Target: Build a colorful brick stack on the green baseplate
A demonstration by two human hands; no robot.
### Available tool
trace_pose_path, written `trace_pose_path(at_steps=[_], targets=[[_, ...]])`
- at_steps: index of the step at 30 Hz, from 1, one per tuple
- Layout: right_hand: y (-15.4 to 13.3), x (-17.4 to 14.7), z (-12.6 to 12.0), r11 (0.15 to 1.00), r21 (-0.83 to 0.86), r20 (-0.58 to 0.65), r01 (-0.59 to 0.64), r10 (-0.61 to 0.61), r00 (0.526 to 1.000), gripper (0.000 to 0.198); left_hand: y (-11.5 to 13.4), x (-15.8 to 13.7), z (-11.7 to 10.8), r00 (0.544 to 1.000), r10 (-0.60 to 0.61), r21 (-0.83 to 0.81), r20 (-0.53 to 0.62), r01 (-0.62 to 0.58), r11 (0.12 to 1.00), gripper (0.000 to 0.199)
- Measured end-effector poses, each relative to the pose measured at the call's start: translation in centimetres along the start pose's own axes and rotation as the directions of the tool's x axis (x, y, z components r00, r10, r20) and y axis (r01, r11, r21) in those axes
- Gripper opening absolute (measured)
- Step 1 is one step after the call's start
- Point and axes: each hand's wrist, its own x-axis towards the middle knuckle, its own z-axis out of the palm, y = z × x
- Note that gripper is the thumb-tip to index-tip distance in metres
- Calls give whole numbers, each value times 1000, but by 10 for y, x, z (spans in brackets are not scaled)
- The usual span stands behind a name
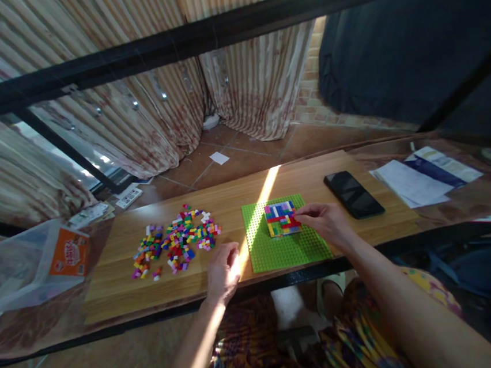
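A green studded baseplate [263,254] lies on the wooden board, with a square patch of multicoloured building bricks [281,218] built up on its upper middle. My right hand [328,222] reaches in from the right. Its thumb and forefinger pinch at the patch's right edge, on what looks like a small red brick, mostly hidden by the fingertips. Left of the baseplate, my left hand [224,271] rests at the board's front edge with curled fingers; whatever they may hold is hidden. Beyond it, loose bricks in many colours [183,233] are spread in a scattered pile.
A black phone [354,194] lies right of the baseplate. Papers [412,182] lie past the right end of the wooden board [121,294]. A clear plastic box with an orange label [23,272] stands at the left. A dark metal bar [180,45] crosses behind, before striped curtains.
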Motion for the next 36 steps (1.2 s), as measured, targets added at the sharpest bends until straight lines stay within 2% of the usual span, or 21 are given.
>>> trace_pose_path(at_steps=[6,13,21,36], targets=[[4,2,2,995,-95,7,18,-18,1000,15,3,1,4,1000,20,30,17,-20,999,15],[5,2,2,987,-155,-28,31,-36,999,20,2,0,5,999,40,32,17,-41,999,13],[9,3,1,1000,-1,-10,-21,21,1000,23,1,-1,5,998,61,32,26,-62,998,13],[12,5,4,999,16,-27,-47,48,998,28,1,-2,5,998,43,54,47,-45,998,14]])
